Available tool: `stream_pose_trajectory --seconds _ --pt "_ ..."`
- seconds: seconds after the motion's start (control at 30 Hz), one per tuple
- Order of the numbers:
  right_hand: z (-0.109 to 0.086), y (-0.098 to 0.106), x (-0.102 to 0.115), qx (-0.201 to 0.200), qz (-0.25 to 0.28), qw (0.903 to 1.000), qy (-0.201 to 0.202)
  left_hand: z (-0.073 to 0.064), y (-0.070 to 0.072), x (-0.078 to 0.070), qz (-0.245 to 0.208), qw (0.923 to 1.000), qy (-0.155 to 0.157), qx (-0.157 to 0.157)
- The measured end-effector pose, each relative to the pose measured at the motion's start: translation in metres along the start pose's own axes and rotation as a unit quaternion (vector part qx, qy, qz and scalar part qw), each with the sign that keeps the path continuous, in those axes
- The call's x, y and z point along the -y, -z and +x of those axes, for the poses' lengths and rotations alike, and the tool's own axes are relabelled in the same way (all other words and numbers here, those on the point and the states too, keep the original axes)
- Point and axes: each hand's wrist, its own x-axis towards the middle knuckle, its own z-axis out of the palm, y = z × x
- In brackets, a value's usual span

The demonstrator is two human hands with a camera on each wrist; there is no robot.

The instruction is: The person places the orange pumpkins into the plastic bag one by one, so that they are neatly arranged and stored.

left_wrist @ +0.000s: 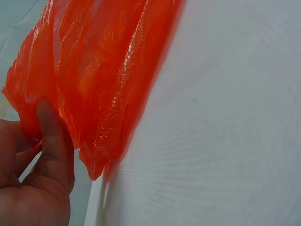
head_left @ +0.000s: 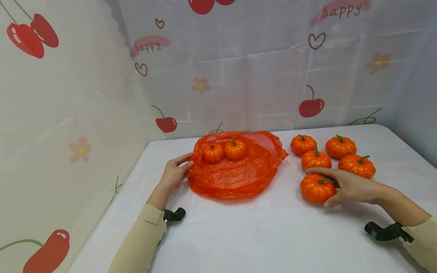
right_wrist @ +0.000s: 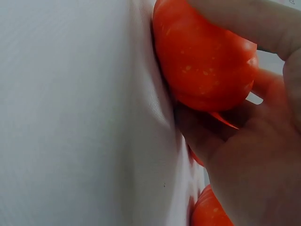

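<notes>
A red plastic bag (head_left: 239,178) lies spread open on the table, with two small orange pumpkins (head_left: 235,149) in its far part. At the bag's left edge my left hand (head_left: 174,172) pinches the film between thumb and fingers; the left wrist view shows the plastic (left_wrist: 94,80) gathered there. On the right, my right hand (head_left: 354,186) grips the nearest pumpkin (head_left: 316,189), thumb on the near side and fingers round the far side. In the right wrist view this pumpkin (right_wrist: 202,61) sits against the white table surface.
Several more pumpkins stand close behind my right hand, among them one with a green stem (head_left: 316,159) and one at the right (head_left: 357,166). The white table (head_left: 253,237) meets a cherry-printed curtain (head_left: 245,89) at the back and left.
</notes>
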Motion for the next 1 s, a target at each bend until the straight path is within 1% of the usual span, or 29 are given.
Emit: stream_pose_trajectory --seconds 0.3,0.53,0.83,1.0 --pt "0.0 -0.002 0.001 0.0 -0.012 0.9999 -0.011 -0.001 0.001 0.0 0.001 1.0 0.002 0.0" --pt "0.001 -0.001 0.002 0.0 -0.029 0.9995 -0.01 -0.001 0.0 -0.001 0.0 1.0 0.002 0.005" --pt "0.0 0.003 0.015 0.002 -0.008 1.0 0.002 -0.001 0.0 -0.001 0.006 0.9999 0.01 -0.001" --pt "0.001 0.005 0.023 -0.004 0.002 1.0 -0.005 0.0 0.0 -0.001 0.007 0.9999 0.012 -0.004"
